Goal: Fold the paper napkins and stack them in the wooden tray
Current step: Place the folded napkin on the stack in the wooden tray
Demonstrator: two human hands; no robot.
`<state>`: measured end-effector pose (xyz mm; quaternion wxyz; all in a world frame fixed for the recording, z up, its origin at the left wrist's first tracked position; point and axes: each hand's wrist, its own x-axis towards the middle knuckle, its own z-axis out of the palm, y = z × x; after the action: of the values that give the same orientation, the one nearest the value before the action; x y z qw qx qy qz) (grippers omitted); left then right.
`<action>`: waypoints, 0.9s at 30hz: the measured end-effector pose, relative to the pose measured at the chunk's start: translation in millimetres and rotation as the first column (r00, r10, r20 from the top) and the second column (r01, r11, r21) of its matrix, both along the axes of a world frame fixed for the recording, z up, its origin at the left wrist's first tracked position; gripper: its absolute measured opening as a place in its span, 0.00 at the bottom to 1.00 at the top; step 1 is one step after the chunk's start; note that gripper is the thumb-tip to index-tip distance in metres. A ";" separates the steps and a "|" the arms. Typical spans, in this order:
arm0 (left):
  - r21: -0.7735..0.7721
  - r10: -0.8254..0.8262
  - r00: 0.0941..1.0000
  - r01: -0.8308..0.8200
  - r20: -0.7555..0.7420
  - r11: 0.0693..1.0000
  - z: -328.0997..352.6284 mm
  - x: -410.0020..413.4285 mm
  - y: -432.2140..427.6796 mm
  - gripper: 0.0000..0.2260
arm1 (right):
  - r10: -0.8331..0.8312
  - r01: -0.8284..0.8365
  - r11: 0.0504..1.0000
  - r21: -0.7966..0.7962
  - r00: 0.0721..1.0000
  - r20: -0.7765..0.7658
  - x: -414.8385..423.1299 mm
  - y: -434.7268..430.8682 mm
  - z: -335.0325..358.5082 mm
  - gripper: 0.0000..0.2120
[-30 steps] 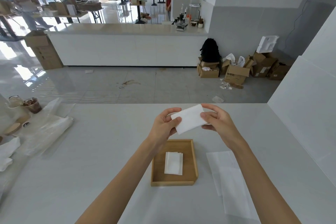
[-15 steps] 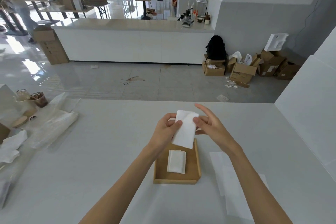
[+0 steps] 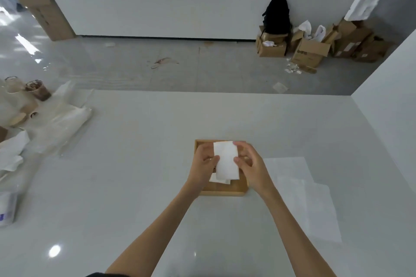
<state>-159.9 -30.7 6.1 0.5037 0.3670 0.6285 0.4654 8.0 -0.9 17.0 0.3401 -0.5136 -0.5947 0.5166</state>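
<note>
A folded white napkin (image 3: 226,159) is held over the wooden tray (image 3: 225,192) in the middle of the white table. My left hand (image 3: 202,163) pinches its left edge and my right hand (image 3: 248,164) pinches its right edge. Under it, a corner of the folded napkin stack (image 3: 215,179) lying in the tray peeks out. The hands and the held napkin hide most of the tray's inside.
Unfolded napkin sheets (image 3: 299,189) lie flat on the table right of the tray. Clear plastic bags (image 3: 60,119), cups (image 3: 37,90) and crumpled paper (image 3: 11,153) crowd the table's left edge. A white wall (image 3: 387,96) borders the right side.
Both hands have turned the folded napkin upright and lowered it from above the table's far part down onto the tray. The view has tilted downward.
</note>
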 end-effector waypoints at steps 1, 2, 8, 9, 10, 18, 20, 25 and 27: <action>-0.021 0.001 1.000 -0.001 -0.006 1.000 -14.1 0.8 -3.3 0.14 | 0.000 0.001 0.999 -0.032 1.000 0.032 0.9 -1.8 -13.4 0.18; -0.051 -0.001 1.000 0.000 -0.014 0.999 -28.2 1.5 -6.6 0.17 | 0.008 -0.003 0.997 -0.083 0.999 0.051 1.9 -3.8 -26.6 0.16; -0.160 -0.121 0.986 0.101 -0.118 0.982 -99.6 1.8 -13.4 0.21 | 0.039 -0.012 0.930 -0.367 0.997 0.067 4.9 -11.9 -95.3 0.10; -0.169 -0.149 0.982 0.128 -0.119 0.977 -110.7 0.1 -9.9 0.21 | 0.018 0.010 0.917 -0.399 0.998 0.067 4.6 -10.6 -106.2 0.10; -0.178 -0.162 0.980 0.140 -0.118 0.974 -118.7 -1.6 -4.5 0.22 | -0.001 0.027 0.902 -0.431 0.998 0.060 3.4 -8.1 -115.4 0.11; -0.254 -0.270 0.928 0.205 -0.255 0.945 -162.0 -9.6 56.2 0.14 | 0.073 0.009 0.942 -0.335 0.970 0.233 -13.4 37.2 -170.3 0.17; -0.245 -0.307 0.904 0.238 -0.298 0.940 -171.2 -12.3 61.8 0.16 | 0.103 -0.014 0.955 -0.296 0.952 0.287 -20.1 44.6 -175.6 0.19; -0.274 -0.464 0.784 0.379 -0.413 0.884 -200.0 -14.9 64.9 0.26 | 0.149 -0.055 0.972 -0.228 0.896 0.419 -28.8 47.7 -199.0 0.22; -0.273 -0.494 0.758 0.412 -0.427 0.869 -202.0 -13.6 60.9 0.29 | 0.134 -0.048 0.979 -0.197 0.882 0.452 -29.8 44.2 -205.1 0.23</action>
<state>-173.5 30.2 -195.9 0.4562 0.5704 0.6615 0.1698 -21.8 43.3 -188.2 0.1162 -0.6219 -0.6328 0.4464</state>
